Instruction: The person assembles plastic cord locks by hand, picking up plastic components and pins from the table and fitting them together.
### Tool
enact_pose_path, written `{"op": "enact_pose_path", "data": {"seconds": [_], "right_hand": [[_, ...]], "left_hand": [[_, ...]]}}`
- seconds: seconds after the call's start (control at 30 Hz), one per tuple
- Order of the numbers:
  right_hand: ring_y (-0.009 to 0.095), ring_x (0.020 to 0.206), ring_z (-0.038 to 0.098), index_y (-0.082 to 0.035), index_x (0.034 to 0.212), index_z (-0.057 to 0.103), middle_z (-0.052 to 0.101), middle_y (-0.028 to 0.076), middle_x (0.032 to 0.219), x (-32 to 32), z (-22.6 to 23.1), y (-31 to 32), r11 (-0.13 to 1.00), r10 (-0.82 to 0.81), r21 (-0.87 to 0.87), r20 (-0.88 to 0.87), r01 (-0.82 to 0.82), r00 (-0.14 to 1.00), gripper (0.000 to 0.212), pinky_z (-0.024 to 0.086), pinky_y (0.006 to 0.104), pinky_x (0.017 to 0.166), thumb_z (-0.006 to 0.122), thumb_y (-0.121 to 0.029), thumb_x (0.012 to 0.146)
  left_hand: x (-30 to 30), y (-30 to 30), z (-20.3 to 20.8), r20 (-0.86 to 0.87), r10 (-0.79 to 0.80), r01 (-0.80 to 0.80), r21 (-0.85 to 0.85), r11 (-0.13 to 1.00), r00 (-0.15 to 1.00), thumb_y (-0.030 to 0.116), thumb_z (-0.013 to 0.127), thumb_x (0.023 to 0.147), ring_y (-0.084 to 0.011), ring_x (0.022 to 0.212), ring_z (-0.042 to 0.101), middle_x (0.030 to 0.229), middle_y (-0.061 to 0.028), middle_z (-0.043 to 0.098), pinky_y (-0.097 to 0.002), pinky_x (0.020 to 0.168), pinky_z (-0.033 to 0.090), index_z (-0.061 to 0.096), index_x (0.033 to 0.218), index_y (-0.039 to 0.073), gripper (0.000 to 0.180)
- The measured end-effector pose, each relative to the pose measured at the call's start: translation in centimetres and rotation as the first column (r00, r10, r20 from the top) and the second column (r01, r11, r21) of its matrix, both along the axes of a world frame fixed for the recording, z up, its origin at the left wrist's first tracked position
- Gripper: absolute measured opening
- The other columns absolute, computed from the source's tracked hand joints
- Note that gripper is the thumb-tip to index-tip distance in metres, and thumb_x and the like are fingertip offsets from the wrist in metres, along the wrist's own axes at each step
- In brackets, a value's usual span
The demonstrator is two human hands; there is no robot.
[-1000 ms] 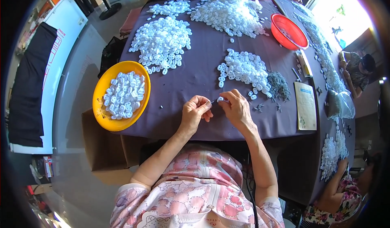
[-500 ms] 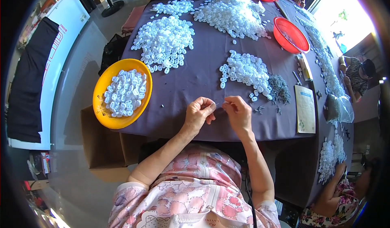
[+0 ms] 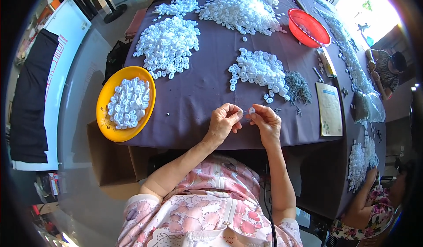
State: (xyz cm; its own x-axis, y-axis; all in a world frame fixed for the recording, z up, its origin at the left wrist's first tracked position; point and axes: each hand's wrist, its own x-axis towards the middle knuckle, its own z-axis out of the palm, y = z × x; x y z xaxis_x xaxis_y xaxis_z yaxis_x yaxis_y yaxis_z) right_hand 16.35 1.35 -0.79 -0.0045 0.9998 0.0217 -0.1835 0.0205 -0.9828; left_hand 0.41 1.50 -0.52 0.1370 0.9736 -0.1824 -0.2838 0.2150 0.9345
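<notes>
Both my hands are raised close together over the near edge of the cloth-covered table (image 3: pixel 194 115). Between the fingertips of my right hand (image 3: pixel 267 123) sits a small white oval piece with holes (image 3: pixel 251 110). My left hand (image 3: pixel 223 121) is closed in a pinch, thumb against forefinger, just left of that piece. A thin pale strand seems to run between the two pinches; it is too fine to name. Just beyond my hands lie a pile of similar white oval pieces (image 3: pixel 261 71) and, at its right, a heap of small grey pieces (image 3: pixel 298 87).
A yellow bowl (image 3: pixel 105 115) of white pieces stands at the table's left edge, above a cardboard box (image 3: pixel 112 159). Larger white piles (image 3: pixel 169 44) lie farther back. Right are a red basket (image 3: pixel 304 35), a beige booklet (image 3: pixel 328 115) and other people (image 3: pixel 361 207) at work.
The white oval piece now shows at my right fingertips, where it was not visible before. My right hand has turned slightly and lies a little farther right. The whole view has shifted slightly.
</notes>
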Motion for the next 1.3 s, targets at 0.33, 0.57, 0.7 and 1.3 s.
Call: {"op": "enact_pose_path", "data": {"seconds": [0.33,0.57,0.7,1.3], "right_hand": [[0.012,0.078,0.066,-0.001,0.102,0.066,0.067,0.005,0.089,-0.5,0.0,-0.1,1.0,-0.009,0.011,0.05,0.008,0.999,0.019,0.052,0.0211,0.061,0.063,0.004,0.084],[0.011,0.078,0.065,-0.001,0.102,0.066,0.067,0.004,0.089,-0.7,-0.2,-0.1,0.999,0.005,0.032,0.072,-0.008,0.997,0.019,0.052,0.0207,0.062,0.063,0.003,0.083],[0.008,0.075,0.063,-0.002,0.101,0.067,0.067,0.002,0.087,-0.6,-0.4,-0.1,0.998,0.018,0.056,0.126,-0.025,0.992,0.019,0.05,0.0195,0.062,0.065,0.003,0.083],[0.006,0.075,0.059,-0.002,0.104,0.066,0.06,-0.003,0.08,-0.4,1.5,-0.9,0.978,0.088,0.161,0.26,-0.134,0.961,0.024,0.047,0.019,0.064,0.058,0.009,0.084]], "left_hand": [[0.0,-0.1,0.2,-0.044,-0.005,0.005,0.009,1.0,0.999,0.012,0.061,0.089,-0.0069,0.053,0.057,0.072,-0.0025,0.062,-0.0191,0.044,0.046,0.06,0.088,0.003,0.009],[0.0,-0.1,0.0,-0.016,-0.016,0.016,0.015,1.0,1.0,0.011,0.061,0.089,-0.0061,0.054,0.056,0.074,-0.0025,0.063,-0.0189,0.043,0.045,0.059,0.088,0.003,0.009],[0.1,0.0,0.1,-0.016,-0.022,0.022,0.017,1.0,1.0,0.01,0.061,0.089,-0.0055,0.053,0.055,0.074,-0.0028,0.064,-0.019,0.043,0.044,0.061,0.088,0.002,0.008],[-0.2,-0.6,0.4,-0.057,-0.11,0.11,-0.013,0.994,0.992,0.009,0.061,0.089,-0.0091,0.061,0.061,0.076,-0.0044,0.065,-0.0207,0.046,0.048,0.065,0.095,0.0,0.012]]}}
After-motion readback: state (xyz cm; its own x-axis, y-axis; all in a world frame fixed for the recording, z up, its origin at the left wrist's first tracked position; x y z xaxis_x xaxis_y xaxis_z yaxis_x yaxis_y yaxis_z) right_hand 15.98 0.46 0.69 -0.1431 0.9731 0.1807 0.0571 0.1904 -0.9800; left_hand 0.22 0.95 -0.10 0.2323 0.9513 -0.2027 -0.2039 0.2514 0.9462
